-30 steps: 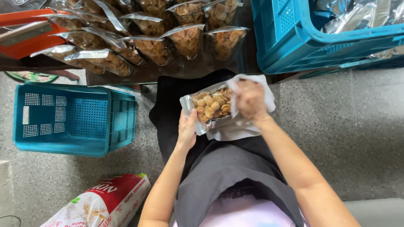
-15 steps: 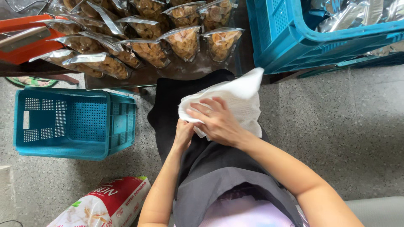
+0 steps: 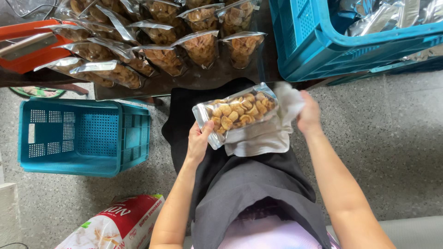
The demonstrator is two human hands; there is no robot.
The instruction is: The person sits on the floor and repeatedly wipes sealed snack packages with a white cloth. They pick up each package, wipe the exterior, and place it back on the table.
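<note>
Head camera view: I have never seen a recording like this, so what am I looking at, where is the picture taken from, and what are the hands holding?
There is no machine here. The camera sits on a person's head and looks straight down, so you see their own two arms, a dark apron over their lap, and the speckled floor.

The left hand grips the lower end of a clear snack pouch filled with small golden-brown pieces. The right hand holds a white cloth that drapes beneath the pouch and bunches at its far end.

Ahead, on a dark tabletop, lie rows of similar filled pouches. An orange tool sits at the table's left end. An upturned blue crate stands on the floor to the left, another blue crate holding silvery bags is at upper right, and a red and white sack lies at the bottom.
</note>
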